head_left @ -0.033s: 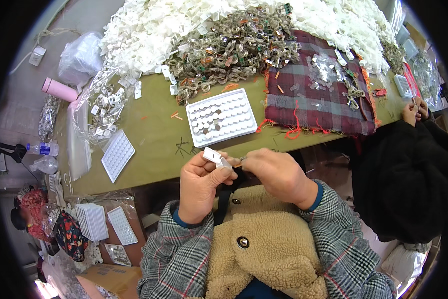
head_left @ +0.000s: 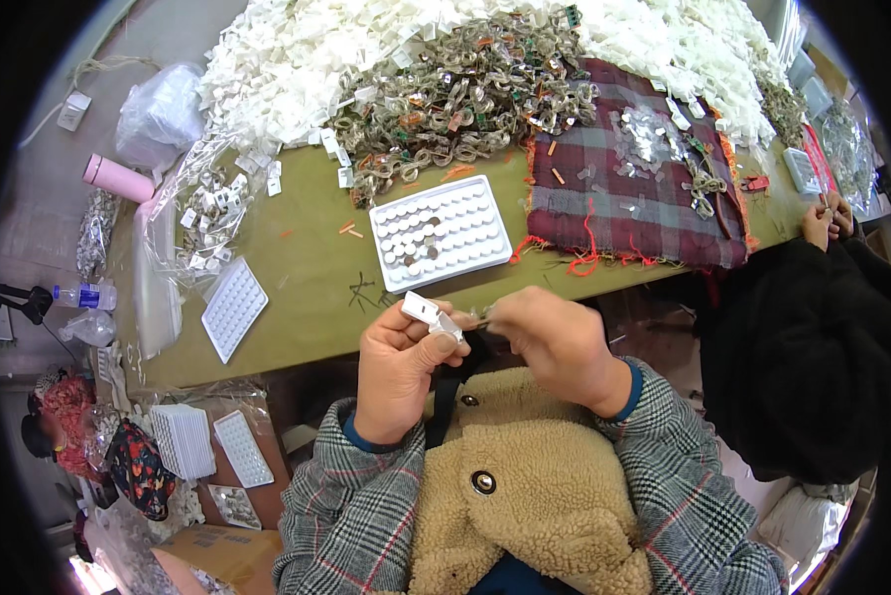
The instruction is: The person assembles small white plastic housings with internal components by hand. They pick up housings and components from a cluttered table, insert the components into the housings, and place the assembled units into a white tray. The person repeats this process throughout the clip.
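My left hand (head_left: 396,369) is closed on a small white plastic casing (head_left: 420,307), pinched between thumb and fingers just off the table's near edge. Beside it my right hand (head_left: 557,342) is closed too, its fingertips smeared by motion. A thin greyish-brown strand (head_left: 473,321) runs from those fingertips to the casing; its exact kind I cannot make out. Just beyond my hands lies a white tray (head_left: 468,265) holding rows of round white pieces, with a few dark ones among them.
Behind the tray are a heap of coiled cords (head_left: 455,99) and a large pile of white pieces (head_left: 287,59). A plaid cloth (head_left: 604,188) with clear bits lies right. Leftward are another tray (head_left: 234,309) and a pink bottle (head_left: 118,178). A person in black (head_left: 803,357) works at right.
My right hand has shifted slightly up and away from my left hand, showing more of the strand. The left hand and the casing have hardly moved.
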Demonstrator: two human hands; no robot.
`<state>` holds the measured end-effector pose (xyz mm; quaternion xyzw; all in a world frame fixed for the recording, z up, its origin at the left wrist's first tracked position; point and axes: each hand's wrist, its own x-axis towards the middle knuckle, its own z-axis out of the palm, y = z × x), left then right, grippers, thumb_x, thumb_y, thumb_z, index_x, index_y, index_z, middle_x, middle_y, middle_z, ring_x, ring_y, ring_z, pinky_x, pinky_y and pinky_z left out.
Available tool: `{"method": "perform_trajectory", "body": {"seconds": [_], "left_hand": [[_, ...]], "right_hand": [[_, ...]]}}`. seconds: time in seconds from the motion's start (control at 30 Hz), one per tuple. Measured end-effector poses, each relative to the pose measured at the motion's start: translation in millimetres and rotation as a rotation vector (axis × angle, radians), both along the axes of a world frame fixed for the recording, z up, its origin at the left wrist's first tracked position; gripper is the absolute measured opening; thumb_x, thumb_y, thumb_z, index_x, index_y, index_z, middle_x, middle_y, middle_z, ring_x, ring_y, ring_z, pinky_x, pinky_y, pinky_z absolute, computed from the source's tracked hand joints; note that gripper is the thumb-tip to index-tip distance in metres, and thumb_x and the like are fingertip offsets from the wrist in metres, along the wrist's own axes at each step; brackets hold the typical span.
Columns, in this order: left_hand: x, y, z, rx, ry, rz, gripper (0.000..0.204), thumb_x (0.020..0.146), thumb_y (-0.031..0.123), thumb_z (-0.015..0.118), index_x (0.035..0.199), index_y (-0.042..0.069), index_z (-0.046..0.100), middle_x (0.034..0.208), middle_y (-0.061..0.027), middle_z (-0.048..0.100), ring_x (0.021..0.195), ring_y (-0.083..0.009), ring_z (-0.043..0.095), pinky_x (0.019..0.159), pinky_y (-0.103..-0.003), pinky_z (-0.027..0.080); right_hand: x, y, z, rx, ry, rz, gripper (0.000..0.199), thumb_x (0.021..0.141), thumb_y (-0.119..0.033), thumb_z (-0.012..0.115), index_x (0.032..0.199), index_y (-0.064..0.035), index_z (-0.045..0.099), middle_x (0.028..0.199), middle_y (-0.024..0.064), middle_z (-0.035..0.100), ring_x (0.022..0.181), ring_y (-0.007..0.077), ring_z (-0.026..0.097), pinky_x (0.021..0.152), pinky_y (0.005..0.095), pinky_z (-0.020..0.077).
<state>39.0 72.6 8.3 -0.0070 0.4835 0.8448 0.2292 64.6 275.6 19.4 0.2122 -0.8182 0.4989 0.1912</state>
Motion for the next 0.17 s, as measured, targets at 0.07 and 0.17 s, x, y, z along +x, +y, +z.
{"method": "perform_trajectory", "body": {"seconds": [0.07, 0.17], "left_hand": [[0, 1, -8, 0.059, 0.047, 0.018, 0.033, 0.086, 0.008, 0.075, 0.115, -0.003, 0.062, 0.110, -0.0168, 0.071, 0.080, -0.0144, 0.068, 0.070, -0.025, 0.056], [2, -3, -19, 0.113, 0.045, -0.027, 0.038, 0.087, 0.007, 0.074, 0.121, -0.001, 0.062, 0.114, -0.0145, 0.070, 0.081, -0.0148, 0.068, 0.072, -0.027, 0.057]], "right_hand": [[6, -3, 1, -0.574, -0.572, 0.075, 0.005, 0.098, 0.000, 0.058, 0.102, 0.0023, 0.058, 0.086, 0.0076, 0.066, 0.060, 0.0064, 0.055, 0.051, 0.0213, 0.0448], [4, -7, 0, -0.757, -0.687, 0.282, 0.012, 0.100, -0.005, 0.057, 0.110, 0.0016, 0.054, 0.093, 0.0105, 0.067, 0.063, 0.0072, 0.057, 0.052, 0.0198, 0.0442]]}}
